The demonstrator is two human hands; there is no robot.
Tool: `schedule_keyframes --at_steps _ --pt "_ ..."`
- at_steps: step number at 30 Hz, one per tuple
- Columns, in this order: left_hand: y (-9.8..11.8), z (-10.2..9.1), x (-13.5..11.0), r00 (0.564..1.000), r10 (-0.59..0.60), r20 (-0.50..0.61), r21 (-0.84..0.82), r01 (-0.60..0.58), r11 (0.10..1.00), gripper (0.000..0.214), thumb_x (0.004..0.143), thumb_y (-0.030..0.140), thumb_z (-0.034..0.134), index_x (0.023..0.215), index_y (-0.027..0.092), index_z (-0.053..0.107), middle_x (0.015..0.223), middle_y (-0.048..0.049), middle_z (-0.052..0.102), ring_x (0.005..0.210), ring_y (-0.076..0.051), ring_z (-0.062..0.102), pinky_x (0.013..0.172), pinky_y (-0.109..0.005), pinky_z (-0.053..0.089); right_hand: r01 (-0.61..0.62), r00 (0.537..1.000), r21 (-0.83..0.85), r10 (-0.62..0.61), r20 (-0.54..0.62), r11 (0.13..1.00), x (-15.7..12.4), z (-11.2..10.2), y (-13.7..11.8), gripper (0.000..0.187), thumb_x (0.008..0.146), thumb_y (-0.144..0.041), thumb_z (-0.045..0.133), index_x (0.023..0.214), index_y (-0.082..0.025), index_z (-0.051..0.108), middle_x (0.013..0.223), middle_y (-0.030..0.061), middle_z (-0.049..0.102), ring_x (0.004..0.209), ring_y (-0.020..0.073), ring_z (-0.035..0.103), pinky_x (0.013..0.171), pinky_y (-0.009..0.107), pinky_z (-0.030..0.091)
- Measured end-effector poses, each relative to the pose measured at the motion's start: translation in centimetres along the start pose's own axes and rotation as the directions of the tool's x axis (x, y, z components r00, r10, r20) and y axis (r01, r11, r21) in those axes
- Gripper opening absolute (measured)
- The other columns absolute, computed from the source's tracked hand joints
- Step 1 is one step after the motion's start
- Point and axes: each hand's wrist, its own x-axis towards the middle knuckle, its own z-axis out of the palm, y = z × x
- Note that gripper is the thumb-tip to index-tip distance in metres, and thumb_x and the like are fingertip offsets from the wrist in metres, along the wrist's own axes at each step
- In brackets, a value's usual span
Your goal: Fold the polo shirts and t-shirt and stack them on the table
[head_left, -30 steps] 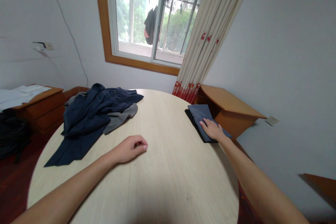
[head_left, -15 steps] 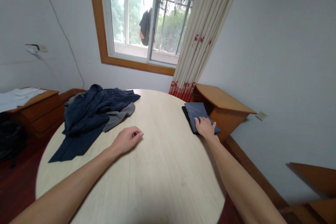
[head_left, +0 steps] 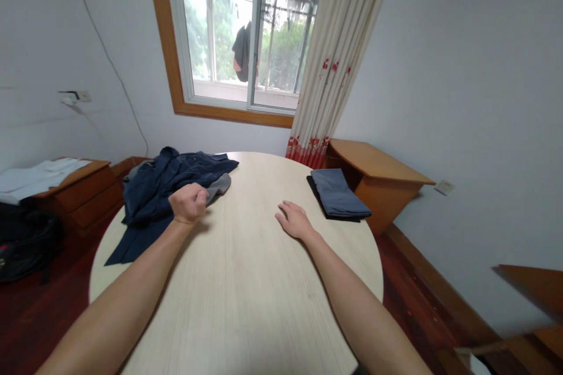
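Observation:
My left hand (head_left: pixel 189 203) is closed in a fist, and no cloth shows in it. It is held in front of a crumpled pile of navy clothes (head_left: pixel 152 199), partly covering it; I cannot tell whether it touches them. A grey piece of cloth (head_left: pixel 219 187) sticks out from under the navy ones. Over the middle right of the table, my right hand (head_left: pixel 294 220) is open and holds nothing, its fingers loosely apart. To its right lies a neatly folded grey-blue garment (head_left: pixel 338 194), on top of a folded black one (head_left: pixel 345 220).
The round, pale wooden table (head_left: pixel 246 281) fills the middle. A brown desk (head_left: pixel 378 161) stands beyond its right edge, next to a curtain (head_left: pixel 336 70) and a window. On the left are a drawer cabinet (head_left: pixel 90 196) with white papers and a black backpack (head_left: pixel 26 240) on the floor.
My right hand has left the folded grey-blue garment and moved left over the table. My left hand has moved left and away from me to the pile, closing into a fist.

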Motion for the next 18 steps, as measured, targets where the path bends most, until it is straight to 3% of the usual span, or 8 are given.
schedule_keyframes --at_steps 3,6,10,13,16,18 --pt "-0.5 -0.8 -0.1 0.995 0.045 -0.084 -0.004 -0.045 0.999 0.040 0.085 0.039 0.034 0.060 0.022 0.059 0.064 -0.0073 0.066 0.066 -0.021 0.062 0.065 -0.033 0.043 0.041 0.999 0.054 -0.041 0.002 0.998 -0.5 0.8 1.4 0.045 0.096 -0.039 0.051 0.131 -0.015 0.062 0.146 0.0167 0.053 0.137 0.0270 0.046 0.115 0.045 0.031" --pt "-0.3 -1.4 0.4 0.998 -0.049 -0.042 0.107 0.054 0.993 0.036 0.086 0.039 0.040 0.063 0.021 0.061 0.070 -0.0081 0.068 0.073 -0.023 0.063 0.070 -0.034 0.044 0.065 0.998 0.110 -0.063 -0.017 0.992 -0.8 1.0 2.3 0.046 0.094 -0.040 0.054 0.130 -0.014 0.063 0.144 0.0174 0.054 0.136 0.0271 0.048 0.116 0.045 0.032" --pt "-0.6 -2.1 1.1 0.974 -0.222 -0.038 0.310 0.223 0.924 0.022 0.086 0.033 0.052 0.090 0.019 0.068 0.107 -0.0114 0.070 0.106 -0.030 0.059 0.097 -0.045 0.039 0.096 0.995 0.156 -0.092 -0.033 0.983 -1.0 1.2 2.9 0.044 0.092 -0.040 0.057 0.128 -0.015 0.066 0.143 0.0166 0.056 0.134 0.0265 0.050 0.116 0.043 0.033" --pt "-1.8 -2.5 1.1 0.951 -0.304 -0.048 0.414 0.296 0.861 0.035 0.083 0.032 0.058 0.114 0.018 0.065 0.134 -0.0155 0.058 0.126 -0.035 0.047 0.111 -0.054 0.025 0.107 0.994 0.167 -0.102 -0.038 0.980 -0.8 1.3 3.1 0.044 0.091 -0.041 0.058 0.127 -0.015 0.066 0.142 0.0167 0.057 0.134 0.0265 0.051 0.115 0.043 0.034" --pt "-3.3 -2.9 1.0 0.920 -0.392 0.018 0.524 0.325 0.787 0.048 0.081 0.034 0.060 0.124 0.014 0.062 0.132 -0.0193 0.060 0.126 -0.038 0.045 0.110 -0.057 0.023 0.112 0.993 0.170 -0.106 -0.043 0.979 -0.7 1.3 3.3 0.046 0.091 -0.041 0.058 0.127 -0.013 0.066 0.141 0.0177 0.057 0.133 0.0265 0.051 0.116 0.042 0.034" --pt "-3.9 -3.1 1.0 0.896 -0.438 0.081 0.578 0.315 0.752 0.043 0.082 0.033 0.058 0.119 0.015 0.067 0.123 -0.0190 0.066 0.119 -0.039 0.050 0.107 -0.056 0.026 0.113 0.993 0.174 -0.107 -0.040 0.978 -0.7 1.4 3.3 0.046 0.091 -0.040 0.058 0.127 -0.012 0.066 0.141 0.0186 0.057 0.133 0.0268 0.052 0.116 0.042 0.034"
